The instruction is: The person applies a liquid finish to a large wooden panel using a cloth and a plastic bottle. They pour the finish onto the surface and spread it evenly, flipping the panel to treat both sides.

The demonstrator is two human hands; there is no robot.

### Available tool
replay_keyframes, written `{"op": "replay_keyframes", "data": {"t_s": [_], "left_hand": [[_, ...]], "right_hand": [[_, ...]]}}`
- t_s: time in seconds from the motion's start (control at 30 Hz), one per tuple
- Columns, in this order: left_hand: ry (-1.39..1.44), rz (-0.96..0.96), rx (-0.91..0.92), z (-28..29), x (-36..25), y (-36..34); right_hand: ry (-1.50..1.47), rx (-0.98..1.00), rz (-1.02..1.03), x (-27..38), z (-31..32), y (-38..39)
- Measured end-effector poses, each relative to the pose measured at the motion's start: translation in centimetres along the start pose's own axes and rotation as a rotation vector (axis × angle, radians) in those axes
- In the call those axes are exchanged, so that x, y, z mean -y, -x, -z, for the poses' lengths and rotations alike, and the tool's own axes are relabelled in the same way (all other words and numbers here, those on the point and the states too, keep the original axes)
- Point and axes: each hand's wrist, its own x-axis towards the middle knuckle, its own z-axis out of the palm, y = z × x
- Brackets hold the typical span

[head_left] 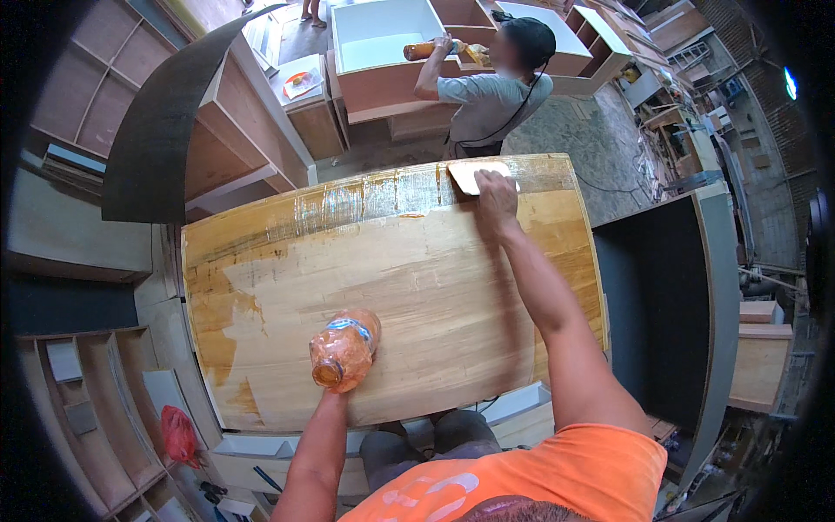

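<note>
A wooden panel lies before me, a wet amber band along its far edge and amber patches at the left. My right hand grips a pale flat spreader on that band near the far right. My left hand holds a plastic bottle with a blue band and orange-amber contents or residue over the near left of the panel; its fingers are mostly hidden behind the bottle.
Beyond the panel a co-worker holds an amber bottle beside white-lined cabinets. A curved dark sheet and wooden cabinets stand left, shelving with a red bag lower left, a dark open cabinet right.
</note>
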Motion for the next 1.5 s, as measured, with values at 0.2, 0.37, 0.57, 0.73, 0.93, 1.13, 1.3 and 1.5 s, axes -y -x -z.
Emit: {"op": "replay_keyframes", "data": {"t_s": [0.2, 0.37, 0.57, 0.73, 0.93, 1.13, 1.3, 1.5], "left_hand": [[0.066, 0.043, -0.054, -2.0, 0.3, 0.4], [0.022, 0.014, -0.103, -4.1, -0.1, 1.8], [-0.108, -0.01, -0.108, -4.1, -0.1, 1.5], [-0.678, -0.068, -0.011, -3.5, -0.4, 0.7], [-2.415, -0.483, 0.041, -0.4, 0.9, 0.4], [-1.9, -0.544, 0.207, 0.3, 0.8, -1.1], [-1.679, -0.542, 0.278, -0.4, 1.4, -1.5], [-1.745, -0.528, 0.217, -6.4, 1.6, 0.7]], "right_hand": [[0.05, -0.191, 0.057, -1.6, 1.4, -1.5], [0.002, -0.008, 0.027, -0.8, 0.9, -0.8], [0.016, -0.035, 0.05, -2.0, 0.7, -1.2], [0.108, 0.061, 0.019, -3.6, 0.0, -2.0], [0.115, 0.344, 0.059, -4.3, 4.0, 3.2], [0.073, 0.444, 0.034, -4.3, 12.6, 17.3], [-0.005, 0.469, -0.103, -1.1, 18.9, 34.1], [-0.188, 0.862, -0.384, 6.8, 27.3, 44.0]]}}
